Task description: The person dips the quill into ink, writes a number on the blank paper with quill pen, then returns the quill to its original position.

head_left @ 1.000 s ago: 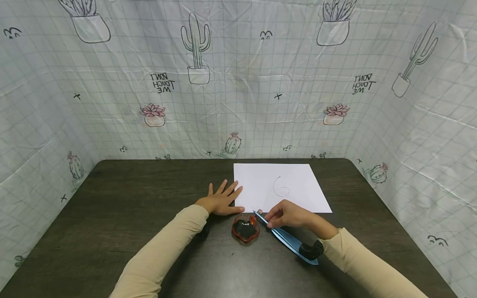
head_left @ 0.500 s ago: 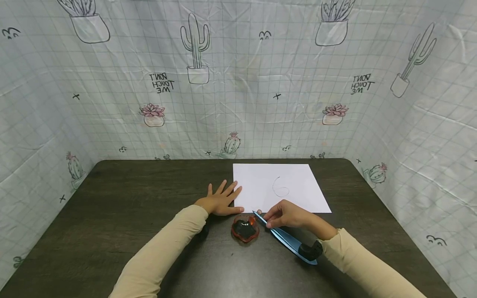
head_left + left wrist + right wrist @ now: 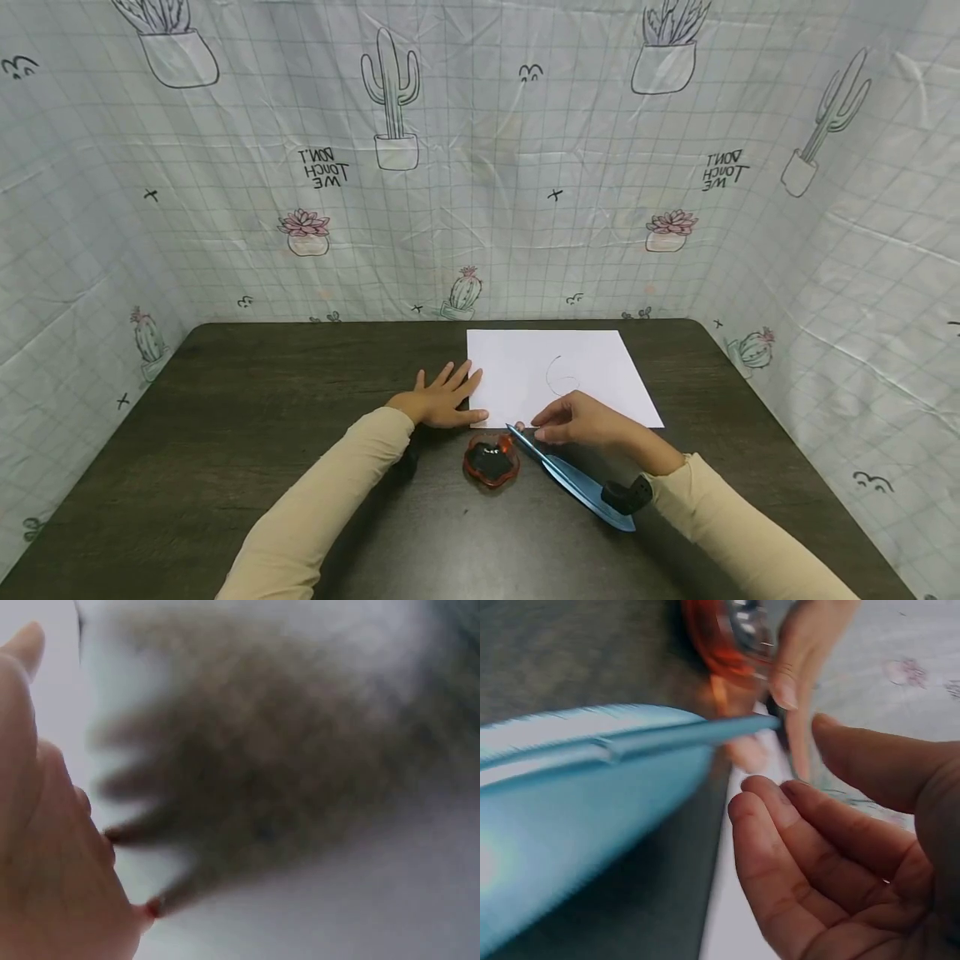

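A blue feather quill pen (image 3: 577, 485) lies slantwise on the table, its tip at the near edge of the white paper (image 3: 517, 367). My right hand (image 3: 588, 423) is beside its shaft, holding nothing; thumb and fingers stand apart in the right wrist view, with the quill (image 3: 570, 769) left of them. My left hand (image 3: 441, 406) is spread flat over the left edge of the paper. A thin drawn curve like a 6 shows on the sheet, its lower part hidden by the right hand. The left wrist view has the left hand (image 3: 56, 847) and blurred shadow.
Just below the paper sits a red flower-shaped dish (image 3: 491, 482) with a dark inside, close to the quill's tip. A small tan rounded thing (image 3: 520, 426) lies near that tip. A cactus-print cloth (image 3: 480, 208) stands behind the dark table (image 3: 315, 367).
My right hand has let go of the quill's shaft and shifted slightly up and away from it. The quill stays lying in place. My left hand has stayed on the paper's edge.
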Motion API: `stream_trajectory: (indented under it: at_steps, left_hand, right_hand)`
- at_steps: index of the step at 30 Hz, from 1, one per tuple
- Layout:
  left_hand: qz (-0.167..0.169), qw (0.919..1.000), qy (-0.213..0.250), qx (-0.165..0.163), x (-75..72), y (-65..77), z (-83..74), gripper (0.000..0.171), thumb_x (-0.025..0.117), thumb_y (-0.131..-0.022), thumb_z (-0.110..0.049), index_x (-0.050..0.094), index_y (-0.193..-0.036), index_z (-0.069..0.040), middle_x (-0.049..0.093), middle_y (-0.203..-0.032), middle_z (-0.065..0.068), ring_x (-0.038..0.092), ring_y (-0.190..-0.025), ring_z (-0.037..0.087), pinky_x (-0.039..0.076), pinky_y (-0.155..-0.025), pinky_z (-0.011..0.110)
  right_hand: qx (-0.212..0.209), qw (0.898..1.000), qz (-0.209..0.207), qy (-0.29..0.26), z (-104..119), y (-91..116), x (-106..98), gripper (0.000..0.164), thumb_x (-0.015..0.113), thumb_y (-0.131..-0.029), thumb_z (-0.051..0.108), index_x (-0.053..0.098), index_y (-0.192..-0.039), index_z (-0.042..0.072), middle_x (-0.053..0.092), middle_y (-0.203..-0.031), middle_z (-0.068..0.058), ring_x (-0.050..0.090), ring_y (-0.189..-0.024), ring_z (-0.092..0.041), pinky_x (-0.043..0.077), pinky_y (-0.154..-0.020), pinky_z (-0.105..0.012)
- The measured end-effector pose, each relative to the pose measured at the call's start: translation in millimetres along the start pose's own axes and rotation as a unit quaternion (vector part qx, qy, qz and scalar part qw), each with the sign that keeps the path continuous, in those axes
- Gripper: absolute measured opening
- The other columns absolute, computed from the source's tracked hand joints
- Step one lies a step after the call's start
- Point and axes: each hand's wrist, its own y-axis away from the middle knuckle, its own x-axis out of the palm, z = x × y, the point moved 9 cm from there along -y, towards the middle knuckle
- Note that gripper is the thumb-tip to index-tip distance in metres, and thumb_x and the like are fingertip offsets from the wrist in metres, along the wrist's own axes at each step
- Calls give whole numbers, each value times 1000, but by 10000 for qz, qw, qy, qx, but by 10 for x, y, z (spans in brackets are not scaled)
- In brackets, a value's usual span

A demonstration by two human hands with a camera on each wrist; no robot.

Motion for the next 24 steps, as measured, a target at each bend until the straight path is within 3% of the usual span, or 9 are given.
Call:
stream_trajectory:
  at_steps: [6,14,17,20,24]
  left_hand:
    - [-540,9983,-102,-219,-337,124,167,81,32,-93,-69,5,-156,-26,0,-162,0,-3,-148,32,-11,-108,67]
    - [-1788,9800,-293,-821,-1129,649,553,85,38,-92,-69,10,-156,-21,7,-161,10,0,-146,41,-11,-104,72]
    - [-2048,9733,-274,-1005,-1297,857,692,87,40,-91,-69,11,-156,-21,7,-161,11,-2,-145,43,-14,-103,72]
    - [-2167,9687,-279,-1176,-1379,1041,831,90,38,-89,-73,9,-157,-22,3,-162,10,-6,-144,44,-17,-101,72]
    - [-2372,9615,-302,-1356,-1460,1293,1010,95,34,-85,-79,6,-157,-23,-1,-162,10,-10,-143,46,-18,-99,73]
  right_hand:
    - [-417,9933,-740,778,263,64,-404,39,58,-98,20,59,-125,-8,64,-119,-21,64,-105,-30,54,-84,-35]
    - [-821,9626,-1548,2068,514,353,-1026,41,45,-103,23,49,-140,4,51,-139,-20,51,-123,-40,46,-92,-58]
    - [-602,9537,-1718,2393,487,476,-1233,47,42,-104,27,39,-147,7,36,-149,-23,39,-132,-46,36,-98,-64]
    - [-416,9510,-1828,2457,412,582,-1401,54,41,-104,29,27,-153,9,16,-156,-25,13,-142,-48,20,-103,-71]
    - [-283,9424,-2085,2600,295,686,-1566,62,43,-103,30,17,-155,10,0,-158,-26,-12,-142,-48,5,-100,-78]
